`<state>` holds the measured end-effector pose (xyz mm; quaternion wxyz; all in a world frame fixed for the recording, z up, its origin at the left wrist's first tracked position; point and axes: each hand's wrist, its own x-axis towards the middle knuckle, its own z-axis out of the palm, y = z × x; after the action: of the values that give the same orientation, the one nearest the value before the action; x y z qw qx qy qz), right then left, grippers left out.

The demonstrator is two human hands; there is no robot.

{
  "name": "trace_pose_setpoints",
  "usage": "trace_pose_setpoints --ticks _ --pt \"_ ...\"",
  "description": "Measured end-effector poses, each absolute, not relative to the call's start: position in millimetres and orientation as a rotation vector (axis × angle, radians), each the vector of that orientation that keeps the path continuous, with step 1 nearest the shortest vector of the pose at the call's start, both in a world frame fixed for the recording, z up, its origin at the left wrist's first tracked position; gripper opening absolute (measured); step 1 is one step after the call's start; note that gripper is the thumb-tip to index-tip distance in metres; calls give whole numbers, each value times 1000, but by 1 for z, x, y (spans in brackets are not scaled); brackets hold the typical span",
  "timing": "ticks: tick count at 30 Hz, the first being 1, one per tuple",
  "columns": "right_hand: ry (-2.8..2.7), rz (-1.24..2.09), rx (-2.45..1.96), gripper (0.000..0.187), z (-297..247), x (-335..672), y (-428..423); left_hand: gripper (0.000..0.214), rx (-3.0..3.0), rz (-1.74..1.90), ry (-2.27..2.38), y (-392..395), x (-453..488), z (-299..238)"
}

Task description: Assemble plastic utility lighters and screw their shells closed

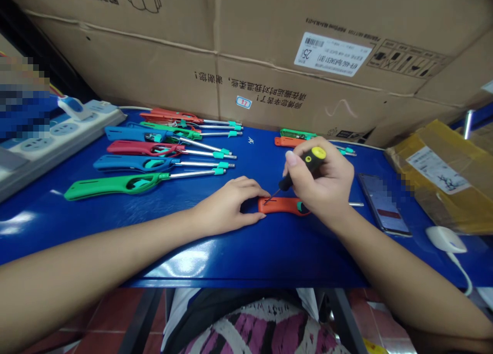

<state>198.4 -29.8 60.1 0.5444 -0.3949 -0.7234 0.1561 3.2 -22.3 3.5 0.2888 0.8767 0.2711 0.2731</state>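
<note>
An orange gas lighter lies flat on the blue table, its metal tube pointing right. My left hand pinches the lighter's handle end between thumb and fingers. In my right hand is a black and yellow screwdriver, tilted, its tip touching the lighter near that end. Part of the lighter's middle is hidden by my right hand. Several small screws lie further back. Beyond my right hand rest an orange lighter and a green lighter, partly covered by it.
Several lighters, including a green one, lie in a row at left. A power strip runs along the left edge. A large carton stands behind. At right are a phone, a taped package and a white corded device.
</note>
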Motion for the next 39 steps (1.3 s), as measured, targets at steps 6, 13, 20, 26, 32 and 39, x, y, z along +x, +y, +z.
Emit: trace_pose_setpoints --ticks 6,13,20,26,32,39 --pt "-1882 298 -949 22 75 197 -28 33 2354 707 747 -22 4 2" --pt "-2526 144 -857 24 135 202 -37 31 2325 744 904 -25 14 -4" --pt "-2716 11 -995 30 140 194 -39 29 2281 798 1129 -33 30 1" --pt "-2706 142 -924 19 136 204 -29 24 2321 751 1012 -24 23 2" --pt "-2544 59 -1047 28 120 204 -16 27 2366 739 955 -23 13 -1" --pt "-2618 192 -863 25 122 210 -19 31 2342 722 943 -24 12 -4"
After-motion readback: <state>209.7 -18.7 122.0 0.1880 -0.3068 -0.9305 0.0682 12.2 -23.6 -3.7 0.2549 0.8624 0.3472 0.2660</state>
